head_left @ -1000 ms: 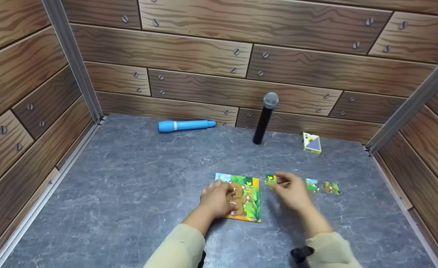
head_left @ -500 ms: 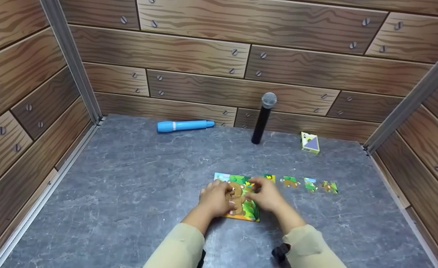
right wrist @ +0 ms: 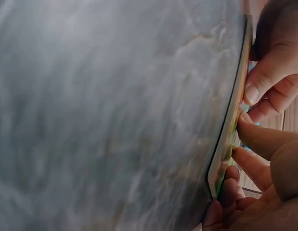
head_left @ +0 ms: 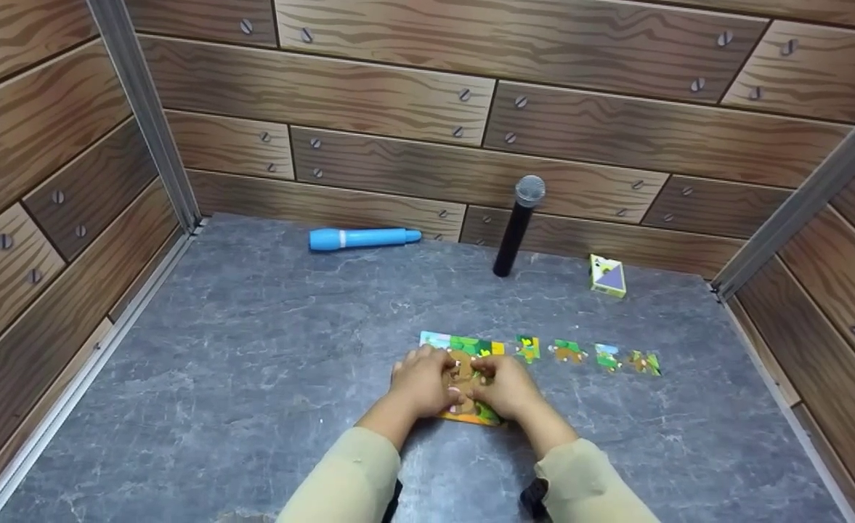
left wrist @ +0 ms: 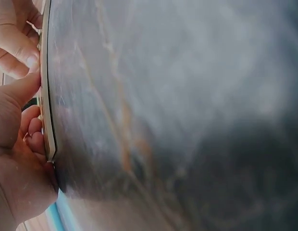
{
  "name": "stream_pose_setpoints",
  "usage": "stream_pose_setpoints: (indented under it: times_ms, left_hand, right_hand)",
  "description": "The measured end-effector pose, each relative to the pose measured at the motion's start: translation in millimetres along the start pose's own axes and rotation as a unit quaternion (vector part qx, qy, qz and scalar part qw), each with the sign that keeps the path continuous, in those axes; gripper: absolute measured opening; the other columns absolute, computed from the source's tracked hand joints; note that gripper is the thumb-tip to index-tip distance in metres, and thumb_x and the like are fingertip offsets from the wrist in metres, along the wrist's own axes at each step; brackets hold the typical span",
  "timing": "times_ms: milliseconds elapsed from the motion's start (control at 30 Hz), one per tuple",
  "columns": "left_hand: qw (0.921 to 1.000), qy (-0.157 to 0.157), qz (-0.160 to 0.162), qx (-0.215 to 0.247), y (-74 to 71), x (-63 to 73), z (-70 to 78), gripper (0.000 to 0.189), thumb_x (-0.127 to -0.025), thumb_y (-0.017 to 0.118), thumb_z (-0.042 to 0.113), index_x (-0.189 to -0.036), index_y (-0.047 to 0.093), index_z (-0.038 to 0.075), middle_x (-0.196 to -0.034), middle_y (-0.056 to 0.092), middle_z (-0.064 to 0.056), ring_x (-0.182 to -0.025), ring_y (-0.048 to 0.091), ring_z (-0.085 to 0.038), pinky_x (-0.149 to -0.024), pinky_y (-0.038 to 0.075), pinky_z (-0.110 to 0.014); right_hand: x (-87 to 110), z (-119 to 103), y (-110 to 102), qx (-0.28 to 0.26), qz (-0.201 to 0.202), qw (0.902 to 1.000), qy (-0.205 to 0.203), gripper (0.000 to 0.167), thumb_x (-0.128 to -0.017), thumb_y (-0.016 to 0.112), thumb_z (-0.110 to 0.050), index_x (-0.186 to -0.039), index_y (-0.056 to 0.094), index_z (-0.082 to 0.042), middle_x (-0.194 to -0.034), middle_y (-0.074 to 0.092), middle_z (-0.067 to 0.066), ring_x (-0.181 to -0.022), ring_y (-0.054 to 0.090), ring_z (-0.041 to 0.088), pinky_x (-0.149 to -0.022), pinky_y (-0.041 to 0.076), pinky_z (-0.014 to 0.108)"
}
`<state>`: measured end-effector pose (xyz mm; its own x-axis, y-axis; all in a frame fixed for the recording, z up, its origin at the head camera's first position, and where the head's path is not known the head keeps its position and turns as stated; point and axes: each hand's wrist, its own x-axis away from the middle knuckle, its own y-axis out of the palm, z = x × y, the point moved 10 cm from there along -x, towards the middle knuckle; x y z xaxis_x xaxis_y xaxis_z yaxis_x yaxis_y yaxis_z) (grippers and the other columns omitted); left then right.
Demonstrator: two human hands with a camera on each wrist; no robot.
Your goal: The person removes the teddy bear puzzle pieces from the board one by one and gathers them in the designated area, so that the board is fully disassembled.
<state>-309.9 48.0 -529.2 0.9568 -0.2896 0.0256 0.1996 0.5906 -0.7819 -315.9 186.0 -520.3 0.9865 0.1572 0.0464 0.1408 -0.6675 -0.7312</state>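
Note:
A bear picture puzzle board [head_left: 471, 345] lies on the grey table, partly covered by both hands. The left hand [head_left: 421, 381] rests on its left part with fingers bent. Over its right part, the right hand [head_left: 508, 388] touches the picture with thumb and fingertips. Both wrist views show the board [left wrist: 46, 96] edge-on, with the two thumbs close together on its face. No loose piece shows clearly in either hand. Right of the board lie loose puzzle pieces in a row, among them a yellow-green piece [head_left: 527, 349] and a brown piece [head_left: 567, 351].
Farther right in the row are a blue-green piece [head_left: 606, 357] and a brown-green piece [head_left: 644, 362]. Toward the back lies a blue marker-like stick [head_left: 365, 238]. A black microphone [head_left: 518, 225] stands near the wood-patterned wall [head_left: 369, 160], left of a small card box [head_left: 607, 276].
The right hand has moved left from above the loose pieces onto the board, beside the left hand. The left hand has stayed on the board. Nearby pieces came into view.

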Motion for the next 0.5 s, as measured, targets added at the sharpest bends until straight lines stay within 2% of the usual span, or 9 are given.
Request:
stream_pose_setpoints:
  times_ms: [167, 267, 367, 500]
  left_hand:
    - [0.9992, 0.018, -0.022, 0.030, 0.1, -1.3, -1.1, 0.052, -0.085, 0.089, 0.030, -0.129, 0.071, 0.010, -0.122, 0.061, -0.006, -0.121, 0.053, -0.030, -0.100, 0.040, -0.050]
    - [0.9979, 0.030, -0.010, 0.056, -5.9, -1.2, -4.9, 0.048, -0.081, 0.092, 0.024, -0.123, 0.074, 0.007, -0.122, 0.065, -0.008, -0.125, 0.056, -0.034, -0.106, 0.042, -0.053]
    - [0.9984, 0.027, 0.013, 0.047, -12.5, 1.1, -10.0, 0.044, -0.078, 0.094, 0.027, -0.115, 0.079, 0.007, -0.119, 0.068, -0.008, -0.123, 0.061, -0.036, -0.106, 0.047, -0.052]
    - [0.9994, 0.019, 0.028, 0.004, -16.7, 4.2, -10.2, 0.042, -0.078, 0.094, 0.039, -0.107, 0.083, 0.011, -0.115, 0.069, -0.008, -0.112, 0.065, -0.034, -0.100, 0.051, -0.053]
  right_hand:
    - [-1.9, 4.6, 1.7, -0.015, 0.000, 0.9997, 0.019, 0.040, -0.079, 0.087, -0.001, -0.118, 0.076, 0.003, -0.103, 0.074, 0.010, -0.095, 0.067, 0.024, -0.089, 0.057, 0.046]
    - [-3.7, 4.2, 2.2, -0.023, -0.001, 0.9996, 0.018, 0.040, -0.079, 0.088, 0.000, -0.117, 0.076, 0.003, -0.103, 0.074, 0.010, -0.095, 0.066, 0.024, -0.089, 0.057, 0.046]
    - [-4.3, 4.1, 1.9, -0.026, -0.002, 0.9995, 0.020, 0.042, -0.078, 0.089, -0.001, -0.117, 0.076, 0.002, -0.103, 0.074, 0.010, -0.096, 0.066, 0.025, -0.091, 0.056, 0.046]
    - [-3.4, 5.3, -0.4, -0.026, 0.002, 0.9994, 0.024, 0.043, -0.078, 0.088, 0.000, -0.118, 0.075, 0.002, -0.105, 0.074, 0.011, -0.100, 0.067, 0.027, -0.094, 0.055, 0.049]
